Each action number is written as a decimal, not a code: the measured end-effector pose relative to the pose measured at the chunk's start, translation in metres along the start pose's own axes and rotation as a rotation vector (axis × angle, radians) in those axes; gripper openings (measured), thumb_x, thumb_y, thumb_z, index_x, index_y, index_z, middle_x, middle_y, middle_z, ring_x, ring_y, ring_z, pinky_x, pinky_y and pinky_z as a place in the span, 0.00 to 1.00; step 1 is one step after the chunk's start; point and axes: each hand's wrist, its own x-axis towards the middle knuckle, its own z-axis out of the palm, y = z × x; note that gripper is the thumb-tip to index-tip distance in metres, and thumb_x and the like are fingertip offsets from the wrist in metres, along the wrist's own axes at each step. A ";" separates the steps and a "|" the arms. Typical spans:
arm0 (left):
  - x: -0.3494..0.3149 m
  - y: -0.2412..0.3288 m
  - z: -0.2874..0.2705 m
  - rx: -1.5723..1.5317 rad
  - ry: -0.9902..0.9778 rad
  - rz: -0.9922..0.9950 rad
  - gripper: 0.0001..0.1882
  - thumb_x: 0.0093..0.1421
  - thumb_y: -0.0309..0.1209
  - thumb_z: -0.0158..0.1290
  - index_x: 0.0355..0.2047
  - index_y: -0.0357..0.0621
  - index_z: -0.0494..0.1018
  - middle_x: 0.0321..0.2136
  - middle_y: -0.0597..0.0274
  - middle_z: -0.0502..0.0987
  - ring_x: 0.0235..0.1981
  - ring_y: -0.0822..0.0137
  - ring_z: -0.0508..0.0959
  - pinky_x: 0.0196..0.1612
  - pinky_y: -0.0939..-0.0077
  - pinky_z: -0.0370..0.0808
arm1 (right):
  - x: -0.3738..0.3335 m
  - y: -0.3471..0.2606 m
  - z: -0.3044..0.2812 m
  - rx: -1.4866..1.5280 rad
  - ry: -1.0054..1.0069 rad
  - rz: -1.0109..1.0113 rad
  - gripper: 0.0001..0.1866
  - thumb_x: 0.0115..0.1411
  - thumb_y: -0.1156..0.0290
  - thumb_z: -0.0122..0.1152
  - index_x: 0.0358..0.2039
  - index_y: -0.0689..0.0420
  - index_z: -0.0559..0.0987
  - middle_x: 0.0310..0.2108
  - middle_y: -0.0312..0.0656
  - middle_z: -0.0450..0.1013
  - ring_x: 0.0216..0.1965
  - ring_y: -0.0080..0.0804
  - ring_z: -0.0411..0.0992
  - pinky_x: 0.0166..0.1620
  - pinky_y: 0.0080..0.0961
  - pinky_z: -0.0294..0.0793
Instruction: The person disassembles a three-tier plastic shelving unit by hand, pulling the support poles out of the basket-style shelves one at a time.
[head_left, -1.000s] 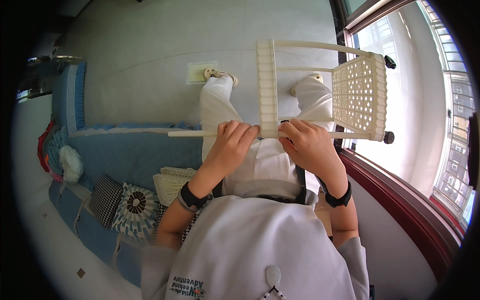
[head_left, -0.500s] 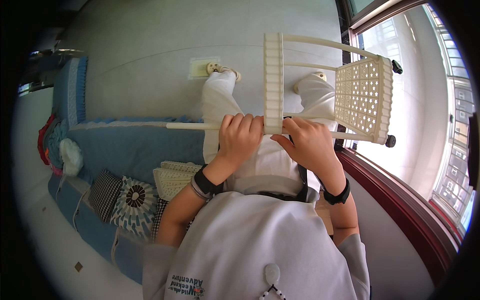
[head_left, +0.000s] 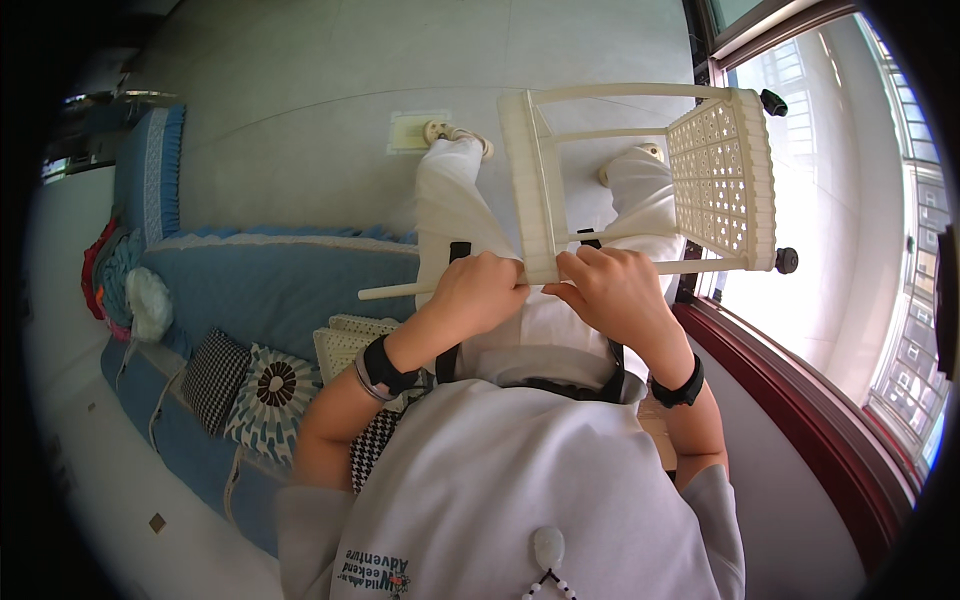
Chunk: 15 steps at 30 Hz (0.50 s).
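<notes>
A cream plastic storage rack lies sideways in front of me over my legs. Its star-pierced basket shelf (head_left: 715, 175) stands at the right, with one black caster (head_left: 788, 261) near me and another (head_left: 773, 103) farther off. Poles link that basket to a second shelf frame (head_left: 530, 180), seen nearly edge-on. My left hand (head_left: 480, 292) is wrapped round the near pole (head_left: 385, 292), just left of this frame; the pole's free end sticks out leftward. Just right of the same corner, my right hand (head_left: 612, 292) grips the pole, thumb toward the frame. The fingers partly hide the joint.
Left of me runs a blue-covered sofa (head_left: 270, 280) with a checked cushion (head_left: 213, 372), a flower-patterned cushion (head_left: 274, 390) and more cream perforated shelf pieces (head_left: 345, 345). A window with a dark red sill (head_left: 770, 390) borders the right. A pale yellow square (head_left: 415, 132) lies on the floor.
The rack has turned slightly, and the second frame now leans left at its far end, showing more of its inner side. The pole's free end has come lower. Both hands keep their grip.
</notes>
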 end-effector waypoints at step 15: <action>0.021 -0.013 0.024 0.300 0.539 0.259 0.08 0.46 0.30 0.57 0.25 0.44 0.70 0.19 0.63 0.71 0.24 0.62 0.75 0.33 0.70 0.71 | 0.009 0.005 0.009 -0.021 0.102 0.116 0.16 0.47 0.57 0.69 0.23 0.52 0.72 0.16 0.32 0.65 0.18 0.28 0.70 0.18 0.26 0.66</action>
